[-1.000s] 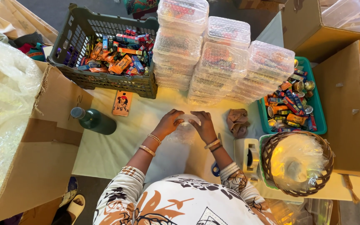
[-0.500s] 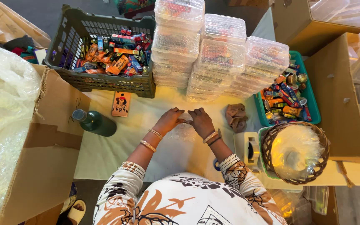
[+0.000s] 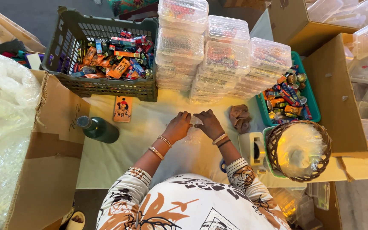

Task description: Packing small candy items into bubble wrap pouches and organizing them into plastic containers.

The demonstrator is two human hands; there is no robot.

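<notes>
My left hand [image 3: 178, 127] and my right hand [image 3: 210, 124] meet over the middle of the pale table cover [image 3: 107, 157]. Their fingertips pinch a small clear plastic container [image 3: 195, 132] that lies between them; its outline is hard to make out. Bracelets circle both wrists. Just beyond my hands rise stacks of clear lidded boxes [image 3: 218, 55] filled with colourful small items.
A dark crate of wrapped sweets [image 3: 107, 55] stands at the back left, a teal tray of sweets [image 3: 290, 96] at the right. A green bottle [image 3: 99, 129], a phone [image 3: 123, 109], a brown cloth [image 3: 239, 117], a tape dispenser [image 3: 254, 151] and a wicker basket [image 3: 299, 149] surround me. Cardboard boxes flank both sides.
Both hands stay together over the same spot; only the fingers shift slightly on the clear container.
</notes>
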